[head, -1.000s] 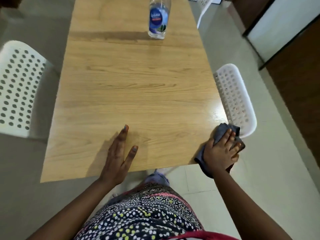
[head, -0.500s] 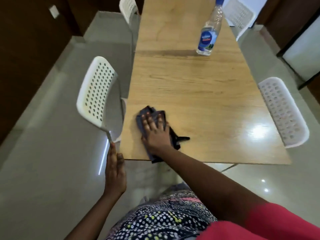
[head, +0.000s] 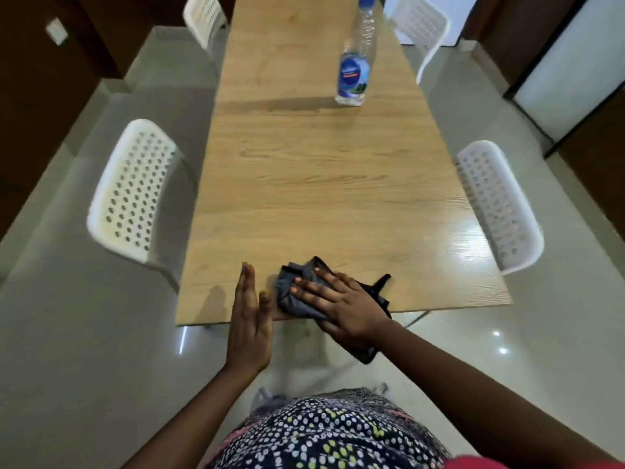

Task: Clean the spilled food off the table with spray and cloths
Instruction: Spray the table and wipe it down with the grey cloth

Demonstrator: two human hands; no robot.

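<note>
Both hands flat-fingered, right hand (head: pixel 341 308) on cloth (head: pixel 297 292), left hand (head: pixel 250 319) edgewise beside; bottle (head: pixel 353 74) far, 4 chairs (head: pixel 135 194) around.

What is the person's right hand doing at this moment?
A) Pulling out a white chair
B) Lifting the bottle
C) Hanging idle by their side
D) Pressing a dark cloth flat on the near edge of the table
D: the right hand lies with fingers spread on the dark cloth at the near edge of the table, while the bottle stands untouched far up the table.
</note>
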